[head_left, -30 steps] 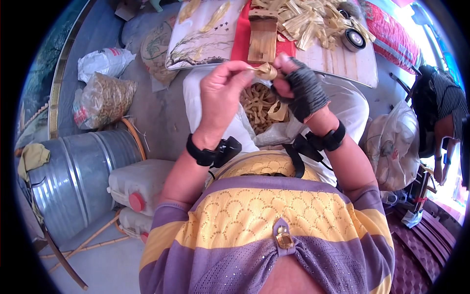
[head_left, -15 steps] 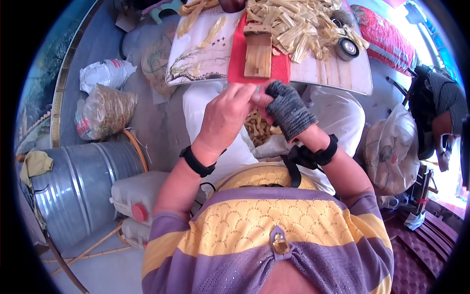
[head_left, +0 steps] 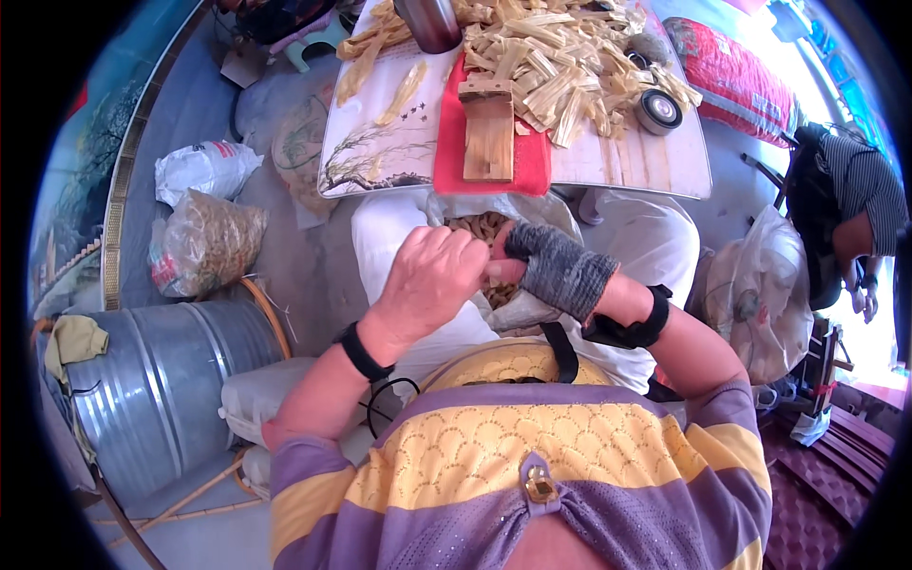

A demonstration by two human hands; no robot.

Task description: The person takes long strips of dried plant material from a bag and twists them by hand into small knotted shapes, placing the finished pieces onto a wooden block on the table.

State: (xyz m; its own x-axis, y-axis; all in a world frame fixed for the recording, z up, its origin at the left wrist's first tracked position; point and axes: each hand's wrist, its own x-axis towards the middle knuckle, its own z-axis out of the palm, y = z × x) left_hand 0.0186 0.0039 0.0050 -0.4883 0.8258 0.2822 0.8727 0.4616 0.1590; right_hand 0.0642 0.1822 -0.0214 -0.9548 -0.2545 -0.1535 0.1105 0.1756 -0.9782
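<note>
My left hand (head_left: pixel 432 277), bare, is closed with its fingers curled in against my right hand. A grey knitted fingerless glove covers much of my right hand (head_left: pixel 546 266), whose thumb and fingers press together beside the left. Anything pinched between them is hidden. Both hands are over an open clear plastic bag (head_left: pixel 532 311) between my knees, which holds small tan pieces (head_left: pixel 483 225). Beyond them, a wooden block (head_left: pixel 488 142) with a raised crosspiece lies on a red cloth (head_left: pixel 534 163) at the near edge of the table (head_left: pixel 380 152).
Pale yellow flat strips (head_left: pixel 532 57) are heaped at the table's back, near a dark metal cup (head_left: pixel 432 24) and a round tin (head_left: pixel 658 111). A metal drum (head_left: pixel 180 370) and filled bags (head_left: pixel 214 242) stand left. A red sack (head_left: pixel 731 81) and another person (head_left: pixel 860 190) are right.
Both hands have drawn back from the table's near edge toward my body, staying together, and are now over the bag. The view has shifted, so the table sits lower in the picture.
</note>
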